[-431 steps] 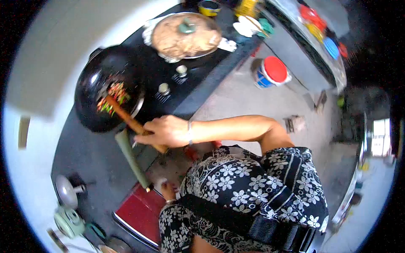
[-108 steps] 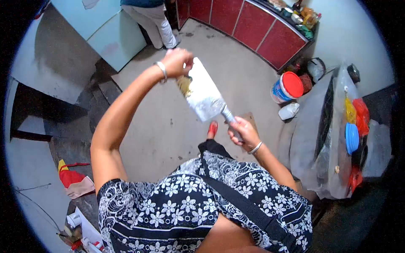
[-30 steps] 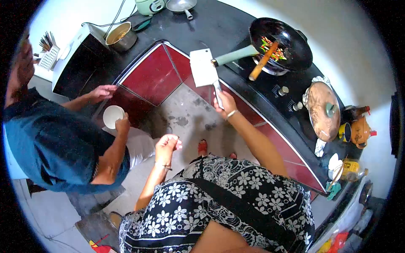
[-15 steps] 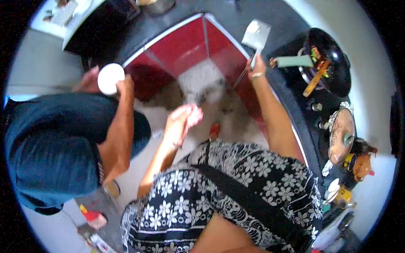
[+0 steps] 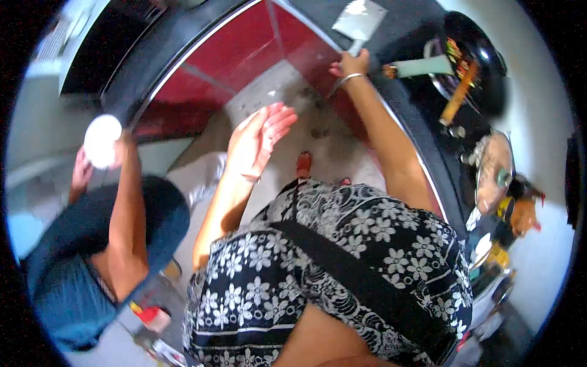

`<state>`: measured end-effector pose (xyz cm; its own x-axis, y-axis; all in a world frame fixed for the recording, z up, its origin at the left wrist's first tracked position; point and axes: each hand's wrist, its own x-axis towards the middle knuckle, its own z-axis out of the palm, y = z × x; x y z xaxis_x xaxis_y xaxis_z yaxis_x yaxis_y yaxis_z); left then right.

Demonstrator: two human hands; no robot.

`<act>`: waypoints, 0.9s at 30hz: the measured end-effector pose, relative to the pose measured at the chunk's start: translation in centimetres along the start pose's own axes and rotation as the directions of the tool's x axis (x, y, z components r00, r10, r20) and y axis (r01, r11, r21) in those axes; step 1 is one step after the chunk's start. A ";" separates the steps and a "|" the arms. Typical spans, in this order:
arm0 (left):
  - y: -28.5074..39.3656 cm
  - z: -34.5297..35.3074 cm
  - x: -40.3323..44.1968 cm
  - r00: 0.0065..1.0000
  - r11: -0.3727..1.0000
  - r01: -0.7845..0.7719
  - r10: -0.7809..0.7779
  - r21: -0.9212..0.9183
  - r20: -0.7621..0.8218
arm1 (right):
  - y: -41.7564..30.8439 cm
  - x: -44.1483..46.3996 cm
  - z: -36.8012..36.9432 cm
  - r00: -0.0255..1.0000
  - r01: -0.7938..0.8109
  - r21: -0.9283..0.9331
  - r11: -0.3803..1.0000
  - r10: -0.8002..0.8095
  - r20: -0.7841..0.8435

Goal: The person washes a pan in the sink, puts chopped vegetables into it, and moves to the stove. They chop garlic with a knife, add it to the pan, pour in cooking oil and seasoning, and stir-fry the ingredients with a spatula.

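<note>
R hand (image 5: 354, 63) w/ cleaver (image 5: 359, 22) – L hand (image 5: 252, 140) uncurled

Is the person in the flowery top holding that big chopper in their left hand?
No, the right hand is on the handle of the cleaver, and the left hand is open, away from it.

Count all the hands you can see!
4: the left hand, open above the floor; the right hand, on the cleaver; a co-worker's two hands, both by the white bowl. No others show.

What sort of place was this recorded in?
Probably a home kitchen: a wok with food and a lidded pan stand along the dark counter, and the right hand holds a cleaver.
</note>
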<state>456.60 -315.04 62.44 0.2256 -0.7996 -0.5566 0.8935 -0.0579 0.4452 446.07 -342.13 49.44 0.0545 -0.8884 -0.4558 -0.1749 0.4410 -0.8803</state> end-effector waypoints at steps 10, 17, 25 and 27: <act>-3.1 12.6 3.0 0.996 0.999 0.024 -0.028 -0.039 -0.085 | -6.6 1.6 -5.4 0.961 -0.243 0.384 0.891 0.274 -0.026; 1.3 13.3 4.4 0.996 0.966 0.055 -0.035 -0.252 0.081 | 3.1 3.8 0.0 0.998 0.034 0.119 0.992 -0.039 0.041; -9.4 41.0 7.6 0.939 0.919 -0.324 0.283 0.224 0.195 | -8.3 -4.8 -33.8 0.905 -0.204 0.109 0.973 0.145 0.400; -9.0 44.9 10.1 0.898 0.858 -0.408 0.315 0.312 0.307 | -12.8 -8.1 -38.9 0.923 -0.060 0.025 0.998 0.046 0.382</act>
<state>433.37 -349.41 84.29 0.3648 -0.9198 -0.1442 0.5541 0.0900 0.8276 409.59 -345.54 69.51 0.4181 -0.7508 -0.5114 -0.1528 0.4968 -0.8543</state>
